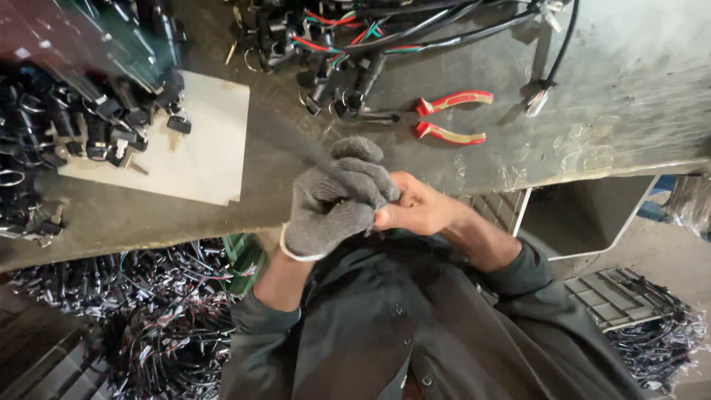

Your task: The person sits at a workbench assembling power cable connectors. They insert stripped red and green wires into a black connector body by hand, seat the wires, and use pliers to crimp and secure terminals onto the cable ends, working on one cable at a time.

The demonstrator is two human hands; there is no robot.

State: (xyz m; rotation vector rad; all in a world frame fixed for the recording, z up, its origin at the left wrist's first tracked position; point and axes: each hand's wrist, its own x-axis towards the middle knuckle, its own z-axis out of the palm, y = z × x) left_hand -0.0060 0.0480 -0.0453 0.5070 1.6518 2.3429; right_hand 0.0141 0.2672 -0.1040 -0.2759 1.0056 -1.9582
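Grey knit glove: covers the left hand point(333, 200), which is curled in a fist around a dark sleeved cable point(292, 144) at the near edge of the workbench point(592, 89).
Right hand: the bare right hand point(418, 207) presses against the gloved fingers, its fingertips pinched at the same spot; what they pinch is hidden behind the glove.
Cable: runs blurred from the left fist up and away to the left across the bench top.
Pliers: red-and-yellow-handled pliers point(444, 117) lie on the bench just beyond the hands, handles splayed to the right.
Wiring: a tangle of black, red and green wire harnesses point(355, 41) sits farther out, beyond the pliers.
Keys and locks: a pile of black key switches point(111, 122) rests well to the left of the gloved hand, partly on a pale board point(204, 148).
Below the hands: the person's dark shirt point(415, 326), with heaps of wire scraps point(148, 311) on the floor to the left and more in a crate point(644, 326) to the right.
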